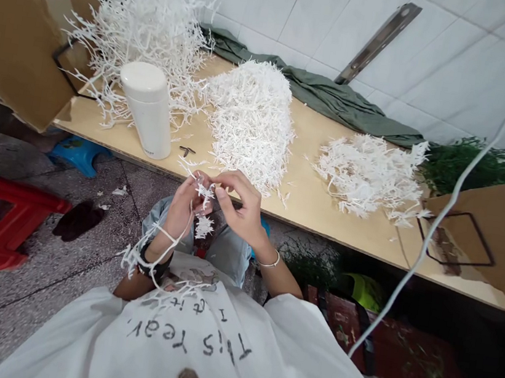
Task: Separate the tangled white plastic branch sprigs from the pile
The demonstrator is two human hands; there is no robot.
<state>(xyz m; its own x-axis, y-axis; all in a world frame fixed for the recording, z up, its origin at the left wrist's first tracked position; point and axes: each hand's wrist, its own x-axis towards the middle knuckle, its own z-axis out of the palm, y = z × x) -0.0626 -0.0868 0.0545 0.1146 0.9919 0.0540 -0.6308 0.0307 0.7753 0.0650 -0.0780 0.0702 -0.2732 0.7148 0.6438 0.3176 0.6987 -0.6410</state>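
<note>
My left hand (184,205) is closed around a small bunch of white branched pieces (205,192), in front of the table's near edge. Thumb and forefinger of my right hand (241,207) pinch together at the right side of that bunch. A white branched strand (167,232) trails from my left hand over the wrist and onto the shirt. Below the hands hangs a small white cluster (204,227). Beyond them, a dense heap of short white pieces (254,121) lies on the table (308,134).
A white bottle (148,113) stands at the left, before a tall pile of long white strands (143,26). A looser white pile (370,173) lies at the right. Cardboard boxes flank both ends. A white cable (445,208) crosses the right side; a red stool (2,212) is at far left.
</note>
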